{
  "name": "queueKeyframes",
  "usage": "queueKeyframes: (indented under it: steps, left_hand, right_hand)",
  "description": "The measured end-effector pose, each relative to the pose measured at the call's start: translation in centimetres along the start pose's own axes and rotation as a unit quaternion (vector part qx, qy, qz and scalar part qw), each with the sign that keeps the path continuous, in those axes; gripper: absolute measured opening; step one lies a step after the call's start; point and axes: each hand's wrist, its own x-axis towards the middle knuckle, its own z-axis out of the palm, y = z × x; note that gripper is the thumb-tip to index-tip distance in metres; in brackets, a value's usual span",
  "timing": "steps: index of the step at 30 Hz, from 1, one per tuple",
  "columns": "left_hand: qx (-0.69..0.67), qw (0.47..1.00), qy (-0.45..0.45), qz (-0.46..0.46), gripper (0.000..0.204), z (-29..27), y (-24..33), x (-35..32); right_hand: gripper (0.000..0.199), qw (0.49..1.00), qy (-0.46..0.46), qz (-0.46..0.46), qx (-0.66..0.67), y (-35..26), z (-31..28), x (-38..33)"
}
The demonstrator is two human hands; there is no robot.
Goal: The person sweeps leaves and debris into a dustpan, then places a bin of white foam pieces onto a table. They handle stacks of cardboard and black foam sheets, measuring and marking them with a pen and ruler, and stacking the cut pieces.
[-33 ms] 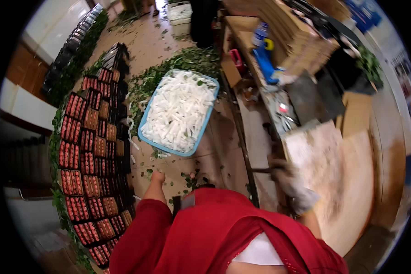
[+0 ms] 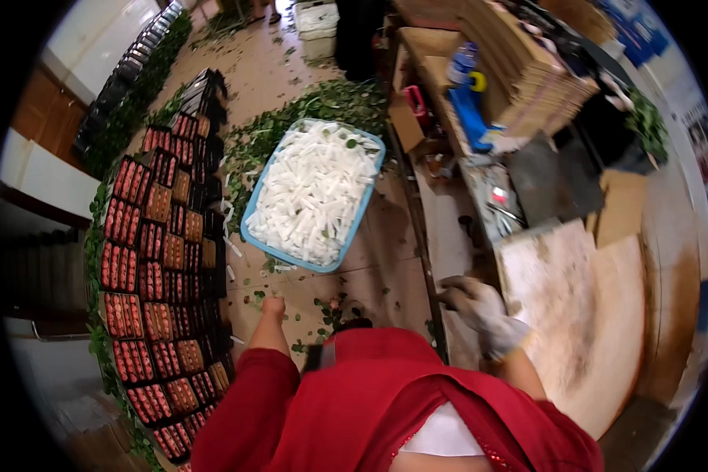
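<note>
My left hand [image 2: 273,308] is bare and hangs low over the tiled floor, fingers curled into a loose fist with nothing seen in it. It is nearest the scattered green leaves [image 2: 322,308] and the near corner of a blue tray [image 2: 251,233] filled with white tubes. My right hand [image 2: 473,305] wears a grey work glove. It hovers at the left edge of a worn wooden board [image 2: 566,299] on the bench, fingers loosely spread and holding nothing. Red sleeves cover both my arms.
Black crates of red flower bundles [image 2: 159,259] are stacked in rows along the left. Green leaf litter [image 2: 307,106] lies around the tray. The bench on the right carries a stack of flat cardboard [image 2: 527,71], a blue bottle [image 2: 462,63] and small tools [image 2: 499,200].
</note>
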Motion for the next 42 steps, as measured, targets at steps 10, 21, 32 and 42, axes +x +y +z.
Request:
queueKeyframes:
  steps: [10,21,32,42]
  left_hand:
    - [-0.513,0.837,0.027,-0.189,0.056,1.4,-2.8,29.0]
    - [-0.470,0.860,0.198,0.020,0.059,3.9,7.5,36.6]
    - [-0.388,0.871,0.301,0.028,0.025,3.2,10.9,27.7]
    - [-0.363,0.859,0.359,0.022,0.030,4.1,7.7,29.7]
  right_hand:
    - [0.039,0.943,0.114,0.245,0.192,22.8,19.3,54.9]
    - [0.053,0.972,0.093,0.076,0.201,22.1,15.9,72.5]
    - [0.059,0.918,0.146,0.098,0.355,23.9,15.8,73.3]
    - [0.041,0.824,-0.017,0.106,0.557,27.1,15.5,75.5]
